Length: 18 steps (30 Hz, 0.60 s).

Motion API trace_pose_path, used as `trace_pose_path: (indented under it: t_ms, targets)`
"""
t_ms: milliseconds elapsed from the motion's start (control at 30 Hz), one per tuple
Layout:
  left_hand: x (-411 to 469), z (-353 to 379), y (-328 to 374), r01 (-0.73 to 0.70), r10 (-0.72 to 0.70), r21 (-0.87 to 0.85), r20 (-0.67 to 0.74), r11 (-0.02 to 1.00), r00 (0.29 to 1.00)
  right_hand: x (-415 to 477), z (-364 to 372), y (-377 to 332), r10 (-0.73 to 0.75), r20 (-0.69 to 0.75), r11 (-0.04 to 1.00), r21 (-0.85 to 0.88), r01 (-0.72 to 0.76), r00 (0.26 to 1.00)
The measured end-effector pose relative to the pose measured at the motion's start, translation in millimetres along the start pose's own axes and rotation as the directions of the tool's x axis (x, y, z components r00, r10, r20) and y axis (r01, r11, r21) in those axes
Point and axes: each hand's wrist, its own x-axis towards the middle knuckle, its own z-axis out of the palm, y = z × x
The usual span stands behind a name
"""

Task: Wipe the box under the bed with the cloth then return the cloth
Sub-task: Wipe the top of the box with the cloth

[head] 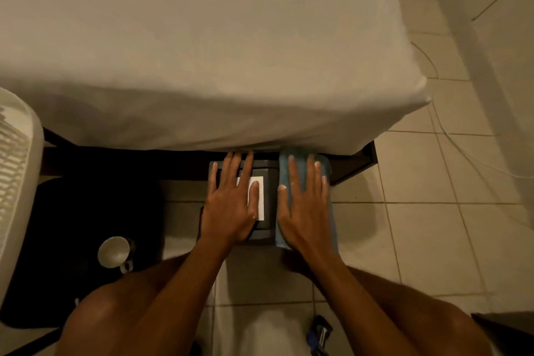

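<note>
A dark grey box [267, 202] with a white label sits on the tiled floor, its far end under the edge of the bed [202, 52]. My left hand [231, 205] lies flat on the left side of the box lid, fingers spread, partly covering the label. My right hand [303, 205] presses flat on a blue cloth [332, 222] that covers the right side of the box. The cloth reaches up to the bed's edge.
A white mug [114, 251] stands on a dark mat [72, 240] at the left. A white slatted basket [17, 176] is at the far left. A thin cable [442, 124] runs over the tiles at the right. My knees fill the bottom of the view.
</note>
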Motion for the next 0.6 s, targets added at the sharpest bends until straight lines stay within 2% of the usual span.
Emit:
trace_pose_path:
  t_ms: [67,133,233,367,533,600]
  targets:
    - [0,1,0,-0.003,0.003,0.017,-0.016,1.000,1.000,24,-7,2,0.035,-0.018,0.999,0.013,-0.035,0.999]
    - [0,1,-1,-0.006,0.006,0.006,-0.006,1.000,1.000,11,-3,-1,0.058,-0.041,0.998,0.016,-0.058,0.997]
    - [-1,-1,0,0.010,-0.010,0.010,-0.001,1.000,1.000,-24,3,-6,0.017,-0.003,1.000,0.001,-0.017,1.000]
    - [-1,0,1,0.000,0.000,0.001,-0.003,1.000,1.000,19,-6,3,0.022,-0.012,0.999,-0.026,-0.022,1.000]
    - [-1,1,-1,0.004,-0.004,0.017,-0.012,1.000,1.000,-25,0,-1,-0.024,0.027,1.000,-0.015,0.024,0.999]
    - [0,1,-1,0.003,-0.003,0.001,-0.006,1.000,1.000,-6,-1,7,-0.030,0.027,0.999,-0.013,0.030,0.999]
